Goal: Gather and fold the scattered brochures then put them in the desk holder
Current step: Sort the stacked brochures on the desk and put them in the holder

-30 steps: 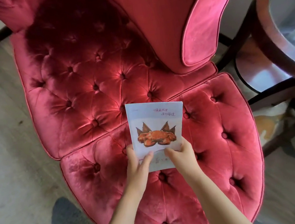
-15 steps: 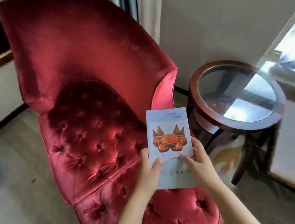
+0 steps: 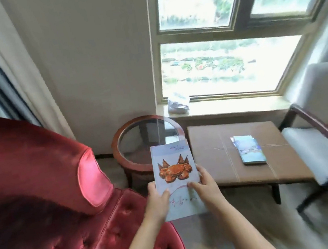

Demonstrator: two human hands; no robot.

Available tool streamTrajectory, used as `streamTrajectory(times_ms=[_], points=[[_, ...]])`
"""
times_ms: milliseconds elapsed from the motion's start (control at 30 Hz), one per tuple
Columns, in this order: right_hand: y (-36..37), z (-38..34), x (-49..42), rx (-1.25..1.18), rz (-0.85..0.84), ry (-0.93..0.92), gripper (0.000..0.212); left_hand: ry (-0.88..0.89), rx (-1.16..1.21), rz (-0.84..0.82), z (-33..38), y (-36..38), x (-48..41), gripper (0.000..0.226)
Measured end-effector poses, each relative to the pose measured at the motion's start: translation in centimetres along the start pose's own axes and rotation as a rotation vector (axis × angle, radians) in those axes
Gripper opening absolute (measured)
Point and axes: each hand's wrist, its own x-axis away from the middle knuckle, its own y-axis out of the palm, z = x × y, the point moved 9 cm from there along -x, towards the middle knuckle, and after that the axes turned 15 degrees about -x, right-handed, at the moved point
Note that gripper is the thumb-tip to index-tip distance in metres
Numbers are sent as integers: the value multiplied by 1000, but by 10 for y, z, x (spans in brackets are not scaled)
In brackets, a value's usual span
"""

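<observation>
I hold a pale blue brochure (image 3: 174,169) with an orange crab picture upright in front of me. My left hand (image 3: 158,202) grips its lower left edge, thumb on the front. My right hand (image 3: 204,184) grips its right edge, thumb across the front. A second stack of blue folded brochures (image 3: 249,151) lies on the brown low table (image 3: 212,159), to the right of my hands. No desk holder is in view.
A red tufted velvet armchair (image 3: 54,203) fills the lower left. A round glass-topped side table (image 3: 140,142) stands behind the brochure. A white-cushioned chair (image 3: 320,148) is at the right. A window and its sill (image 3: 230,106), bearing a white object, lie beyond.
My view has swung up and right, away from the armchair seat to the low table and window. Both hands have carried the crab brochure along, still holding it.
</observation>
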Motion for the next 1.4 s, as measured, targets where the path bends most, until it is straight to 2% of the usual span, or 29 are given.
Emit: streamTrajectory(times_ms=[133,333,567,667,767,1067,1300,1400], points=[[-85,-25,12,-70,124,1,42,84,-50,-128,51,80,0,26],[-224,-32,27,-139,298,7,43,93,-67,-338,92,219,11,27],[-394,-47,4,-161,376,57,40,-39,1,-517,137,397,10,27],[-461,-82,-30,-141,388,20,41,15,5,-504,188,457,-17,23],[-513,-92,-50,-109,409,41,43,-16,-36,-509,207,507,-29,20],[-589,-40,-153,4,378,200,51,-206,-257,-471,178,589,-115,20],[-631,-11,-265,139,316,303,48,-195,-441,-369,176,628,-215,19],[-647,10,-294,180,345,355,43,-183,-513,-299,174,643,-245,22]])
